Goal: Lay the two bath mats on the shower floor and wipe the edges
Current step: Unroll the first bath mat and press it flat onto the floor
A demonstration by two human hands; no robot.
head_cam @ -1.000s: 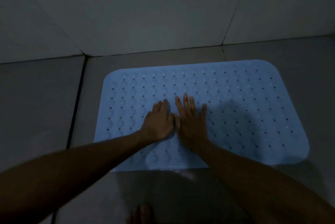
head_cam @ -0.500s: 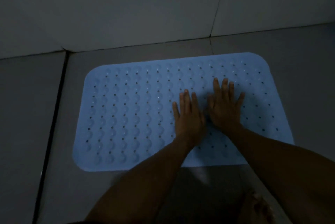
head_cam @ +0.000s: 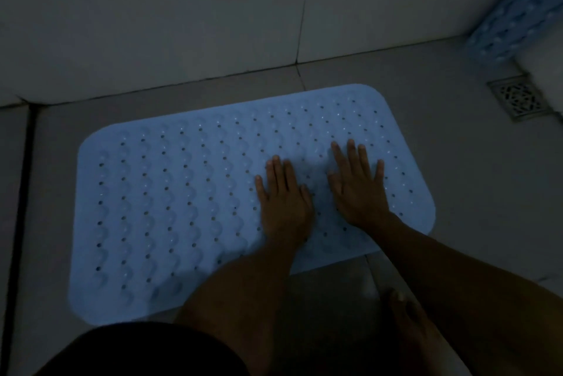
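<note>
On the mat — both hands flat, bare floor rightward.

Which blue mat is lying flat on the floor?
The big blue mat under both hands lies flat. The other blue mat, in the far right corner, stands against the wall.

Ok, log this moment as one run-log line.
step: pressing first mat flat | left hand: flat on blue mat | right hand: flat on mat | second mat: upright, far right corner

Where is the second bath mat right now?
The second bath mat is at the head view's top right, upright against the wall, just beyond the floor drain.
</note>
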